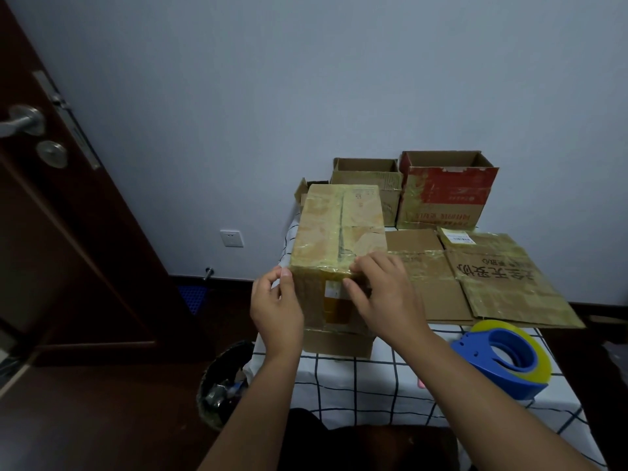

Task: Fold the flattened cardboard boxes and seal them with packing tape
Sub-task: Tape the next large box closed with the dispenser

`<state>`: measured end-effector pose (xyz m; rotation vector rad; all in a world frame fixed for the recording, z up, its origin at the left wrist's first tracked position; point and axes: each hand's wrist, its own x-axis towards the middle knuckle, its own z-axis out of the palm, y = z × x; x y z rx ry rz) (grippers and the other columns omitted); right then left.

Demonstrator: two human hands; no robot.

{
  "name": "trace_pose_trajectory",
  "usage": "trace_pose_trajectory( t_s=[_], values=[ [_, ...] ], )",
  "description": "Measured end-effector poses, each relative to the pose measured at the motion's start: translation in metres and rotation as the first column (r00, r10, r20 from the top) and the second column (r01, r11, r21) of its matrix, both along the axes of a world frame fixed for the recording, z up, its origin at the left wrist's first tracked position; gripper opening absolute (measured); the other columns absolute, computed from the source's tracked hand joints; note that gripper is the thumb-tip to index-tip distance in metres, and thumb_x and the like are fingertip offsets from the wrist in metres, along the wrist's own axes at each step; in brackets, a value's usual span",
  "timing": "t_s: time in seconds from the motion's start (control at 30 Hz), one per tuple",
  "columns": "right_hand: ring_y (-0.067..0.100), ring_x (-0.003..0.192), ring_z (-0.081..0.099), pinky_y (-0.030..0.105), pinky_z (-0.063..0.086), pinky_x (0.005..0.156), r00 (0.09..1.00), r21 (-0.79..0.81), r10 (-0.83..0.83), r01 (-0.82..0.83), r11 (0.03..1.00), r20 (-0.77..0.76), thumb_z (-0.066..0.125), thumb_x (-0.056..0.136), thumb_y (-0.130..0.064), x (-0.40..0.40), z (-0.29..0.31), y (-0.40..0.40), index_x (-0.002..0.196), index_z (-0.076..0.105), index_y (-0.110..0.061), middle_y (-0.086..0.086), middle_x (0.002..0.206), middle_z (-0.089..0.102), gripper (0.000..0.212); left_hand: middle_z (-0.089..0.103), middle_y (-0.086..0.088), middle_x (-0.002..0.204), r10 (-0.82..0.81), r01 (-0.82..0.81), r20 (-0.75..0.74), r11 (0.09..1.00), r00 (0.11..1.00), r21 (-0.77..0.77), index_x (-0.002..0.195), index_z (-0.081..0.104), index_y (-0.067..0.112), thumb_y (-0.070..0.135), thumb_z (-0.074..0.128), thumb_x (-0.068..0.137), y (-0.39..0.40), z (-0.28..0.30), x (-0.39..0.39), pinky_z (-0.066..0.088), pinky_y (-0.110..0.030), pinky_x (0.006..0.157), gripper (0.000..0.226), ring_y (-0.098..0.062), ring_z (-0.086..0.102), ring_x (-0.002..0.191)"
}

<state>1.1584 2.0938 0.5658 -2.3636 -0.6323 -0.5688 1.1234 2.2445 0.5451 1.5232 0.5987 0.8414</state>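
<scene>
A folded cardboard box, shiny with old tape, stands on the checked tablecloth in front of me. My left hand touches its near left corner, thumb and forefinger close together at the edge. My right hand lies over the near top edge, fingers pressing down on the top and the front face. A blue tape dispenser with a yellowish roll rests on the table to the right. Flattened cardboard lies behind the dispenser.
Two open boxes stand against the wall: a brown one and a red-printed one. A dark waste bin sits on the floor left of the table. A brown door with a metal handle is at far left.
</scene>
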Motion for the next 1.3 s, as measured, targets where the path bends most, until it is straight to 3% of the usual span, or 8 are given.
trace_pose_trajectory(
  t_s=[0.13,0.27,0.4,0.5,0.63,0.87,1.03,1.3],
  values=[
    [0.012,0.104,0.041,0.034,0.048,0.067,1.0,-0.005,0.002,-0.002,1.0,-0.003,0.066,0.09,-0.03,0.0,0.001,0.0,0.096,0.06,-0.02,-0.007,0.104,0.057,0.012,0.055,0.002,0.127,-0.029,0.033,-0.041,0.993,0.999,0.115,0.123,0.064,0.005,0.014,0.053,0.099,-0.011,0.001,-0.004,0.041,0.002,0.078,0.028,0.002,0.057,0.101],
    [0.012,0.103,0.04,0.033,0.048,0.069,1.0,-0.03,0.017,-0.017,0.999,-0.002,0.065,0.09,-0.029,-0.001,0.003,-0.001,0.095,0.059,-0.02,-0.006,0.104,0.057,0.011,0.045,0.001,0.139,-0.117,0.132,-0.079,0.967,0.99,0.217,0.139,0.051,0.008,0.022,0.059,0.097,-0.016,-0.003,-0.011,0.038,0.003,0.085,0.046,-0.006,0.053,0.116],
    [0.009,0.104,0.041,0.032,0.048,0.074,0.997,-0.022,0.074,-0.074,0.997,-0.005,0.063,0.091,-0.024,0.001,0.002,-0.007,0.1,0.061,-0.021,-0.009,0.106,0.057,0.01,0.014,-0.001,0.163,-0.155,0.248,-0.272,0.903,0.95,0.351,0.156,0.017,0.016,0.041,0.056,0.096,-0.014,0.0,-0.013,0.023,-0.018,0.107,0.076,-0.018,0.024,0.146],
    [0.009,0.107,0.044,0.024,0.041,0.088,0.989,0.008,0.148,-0.148,0.989,0.011,0.063,0.091,-0.014,0.005,-0.001,-0.015,0.106,0.065,-0.018,-0.008,0.11,0.061,0.016,-0.001,-0.004,0.165,-0.003,0.197,-0.264,0.676,0.964,0.71,0.157,0.007,0.023,0.051,0.051,0.096,-0.011,0.009,-0.011,0.009,-0.035,0.115,0.08,-0.024,0.004,0.15],
    [0.008,0.122,0.047,0.005,0.019,0.108,0.966,0.056,0.258,-0.257,0.965,-0.01,0.063,0.091,-0.011,0.014,0.002,-0.028,0.121,0.068,-0.013,0.001,0.126,0.065,0.031,0.052,-0.002,0.143,-0.164,0.331,-0.29,0.358,0.943,0.873,0.135,0.056,0.022,0.046,0.042,0.099,-0.008,0.011,0.007,0.017,-0.038,0.117,0.045,-0.022,0.037,0.139],
    [0.01,0.133,0.045,0.03,0.04,0.109,0.975,0.097,0.215,-0.209,0.973,-0.057,0.075,0.087,-0.03,0.03,-0.003,-0.058,0.133,0.061,-0.016,-0.001,0.149,0.046,0.051,0.062,0.002,0.124,-0.161,0.312,-0.269,0.41,0.95,0.857,0.115,0.065,0.019,0.049,0.053,0.088,-0.016,0.012,0.009,0.031,-0.046,0.113,0.042,-0.022,0.049,0.126],
    [0.008,0.122,0.056,0.011,0.047,0.094,0.952,0.2,0.273,-0.244,0.949,-0.135,0.071,0.09,-0.021,0.029,-0.007,-0.058,0.134,0.061,-0.019,-0.014,0.145,0.042,0.044,0.063,0.001,0.115,-0.109,0.3,-0.28,0.416,0.954,0.859,0.108,0.063,0.019,0.066,0.049,0.085,-0.022,0.014,0.013,0.038,-0.05,0.107,0.054,-0.024,0.053,0.118],
    [0.003,0.109,0.063,0.03,0.054,0.094,0.921,0.211,0.347,-0.309,0.927,-0.178,0.066,0.093,-0.022,0.04,-0.007,-0.067,0.132,0.062,-0.029,-0.014,0.147,0.048,0.04,0.057,0.001,0.101,-0.038,0.232,-0.24,0.444,0.97,0.866,0.098,0.056,0.019,0.075,0.05,0.08,-0.027,0.008,0.02,0.037,-0.046,0.101,0.059,-0.024,0.05,0.101]
  ],
)
